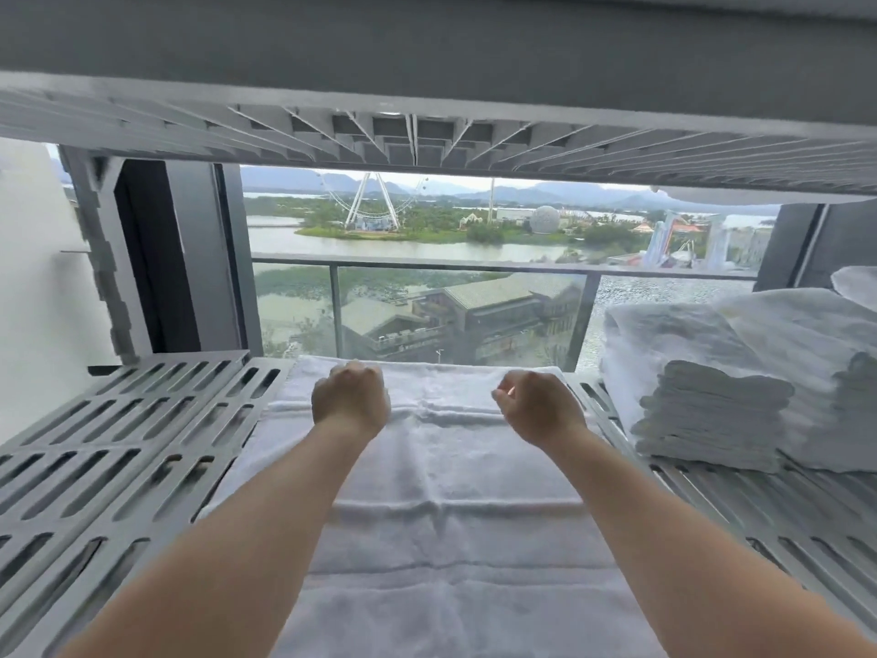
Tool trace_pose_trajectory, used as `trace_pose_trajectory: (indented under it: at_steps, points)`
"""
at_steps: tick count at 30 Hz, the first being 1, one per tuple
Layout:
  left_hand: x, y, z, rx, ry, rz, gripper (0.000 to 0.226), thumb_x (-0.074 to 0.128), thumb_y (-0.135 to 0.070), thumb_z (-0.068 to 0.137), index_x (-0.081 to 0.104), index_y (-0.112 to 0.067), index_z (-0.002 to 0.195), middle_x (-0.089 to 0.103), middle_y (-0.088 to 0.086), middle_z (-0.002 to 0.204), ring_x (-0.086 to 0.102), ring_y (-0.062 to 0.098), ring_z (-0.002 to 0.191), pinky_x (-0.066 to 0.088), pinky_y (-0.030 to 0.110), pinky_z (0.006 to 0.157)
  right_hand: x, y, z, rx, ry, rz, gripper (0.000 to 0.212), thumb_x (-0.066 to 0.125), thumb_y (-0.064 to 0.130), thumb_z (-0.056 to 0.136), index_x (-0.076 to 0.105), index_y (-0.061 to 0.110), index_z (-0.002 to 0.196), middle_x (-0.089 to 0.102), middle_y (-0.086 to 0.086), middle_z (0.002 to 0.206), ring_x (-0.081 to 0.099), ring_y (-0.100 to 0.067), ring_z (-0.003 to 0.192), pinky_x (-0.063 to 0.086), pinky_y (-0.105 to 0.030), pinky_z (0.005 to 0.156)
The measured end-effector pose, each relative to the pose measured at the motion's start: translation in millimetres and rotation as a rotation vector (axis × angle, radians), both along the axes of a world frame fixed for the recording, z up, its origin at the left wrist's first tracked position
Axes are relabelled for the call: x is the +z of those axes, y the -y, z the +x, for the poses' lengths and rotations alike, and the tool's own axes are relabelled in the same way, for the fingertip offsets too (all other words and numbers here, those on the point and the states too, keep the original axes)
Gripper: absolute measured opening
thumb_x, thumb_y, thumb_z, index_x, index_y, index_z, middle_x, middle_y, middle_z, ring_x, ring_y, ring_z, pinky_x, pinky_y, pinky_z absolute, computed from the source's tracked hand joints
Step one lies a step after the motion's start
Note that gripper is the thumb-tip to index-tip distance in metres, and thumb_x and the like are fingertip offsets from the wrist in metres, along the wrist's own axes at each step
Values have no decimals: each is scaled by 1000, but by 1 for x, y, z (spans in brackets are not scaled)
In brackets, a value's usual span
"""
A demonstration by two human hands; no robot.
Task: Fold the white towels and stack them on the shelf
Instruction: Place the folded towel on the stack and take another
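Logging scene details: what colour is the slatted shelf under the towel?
Grey, with slotted openings; the shelf shows best in the head view.

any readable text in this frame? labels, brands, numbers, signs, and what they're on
None readable.
White towel under the left hand and right hand: woven bands only, no label or tag showing.
Folded towel stacks at right: no tags visible.
Slotted grey shelf: no markings.
Buildings beyond the window: any signage is too small and blurred to read.
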State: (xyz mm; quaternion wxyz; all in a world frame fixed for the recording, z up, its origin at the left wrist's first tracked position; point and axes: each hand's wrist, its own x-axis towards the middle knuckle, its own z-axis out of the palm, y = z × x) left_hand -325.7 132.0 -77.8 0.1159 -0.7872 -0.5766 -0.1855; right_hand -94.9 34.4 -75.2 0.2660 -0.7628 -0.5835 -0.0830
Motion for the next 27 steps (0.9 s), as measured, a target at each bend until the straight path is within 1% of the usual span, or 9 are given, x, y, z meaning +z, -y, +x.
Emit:
trace_pose_trajectory:
  at_steps: [3, 9, 11, 13, 17, 19, 21, 24, 27]
  points:
    - [-5, -32, 15, 56, -38, -16, 34, 45, -38, 99, 70, -17, 110, 63, 5, 109, 60, 26, 101, 52, 35, 82, 0, -41, 9, -15, -31, 13, 24, 54, 33, 96, 72, 19, 103, 74, -10, 97, 66, -31, 98, 50, -34, 78]
    - [-19, -83, 42, 112, -7, -87, 37, 49, -41, 99, 67, -13, 117, 60, 5, 115, 63, 26, 103, 49, 34, 74, -19, -100, 37, 20, -62, -75, 25, 49, 25, 101, 70, 15, 110, 74, -11, 101, 64, -32, 101, 51, -36, 82]
    - [-20, -96, 48, 126, -6, -109, 32, 49, -34, 100, 65, -15, 120, 57, 5, 120, 64, 27, 105, 47, 34, 72, -21, -117, 49, 15, -76, -113, 32, 44, 11, 99, 65, 18, 121, 71, -12, 110, 63, -32, 106, 50, -35, 85]
    - [-20, -109, 52, 158, -8, -127, 32, 45, -18, 97, 59, -14, 126, 54, 8, 126, 64, 30, 106, 44, 36, 70, -21, -134, 58, 5, -59, -133, 51, 37, -2, 93, 58, 21, 133, 68, -13, 120, 61, -31, 112, 48, -35, 88]
    - [-19, -128, 56, 146, -113, -188, 50, 37, 2, 91, 43, -13, 138, 47, 13, 137, 59, 34, 115, 50, 41, 73, -29, -157, 62, 37, 93, -246, 65, 32, -4, 89, 45, 27, 145, 61, -9, 135, 59, -29, 119, 49, -38, 96]
    - [-18, -138, 54, 135, -147, -225, 59, 40, 5, 87, 39, -13, 143, 42, 11, 147, 56, 33, 122, 54, 42, 80, -29, -164, 65, 44, 113, -345, 71, 30, -2, 89, 33, 31, 153, 54, -6, 145, 55, -28, 127, 47, -37, 101]
    - [-18, -144, 53, 143, -207, -223, 58, 43, 3, 88, 42, -14, 143, 43, 10, 146, 56, 31, 124, 54, 40, 78, -26, -171, 69, 58, 99, -423, 73, 29, 0, 90, 26, 31, 156, 48, -6, 151, 51, -28, 133, 44, -38, 107]
    - [-15, -145, 53, 150, -268, -151, 47, 44, 1, 91, 58, -15, 133, 51, 10, 132, 62, 28, 113, 48, 34, 67, -21, -175, 70, 34, 55, -452, 67, 30, -1, 90, 34, 22, 153, 53, -9, 147, 53, -29, 130, 47, -36, 104]
    - [-12, -141, 45, 147, -213, -101, 35, 49, 1, 90, 67, -13, 118, 58, 6, 115, 64, 26, 102, 50, 32, 69, -25, -169, 67, 5, 32, -396, 51, 35, -1, 90, 53, 15, 135, 60, -10, 135, 57, -29, 122, 48, -35, 100]
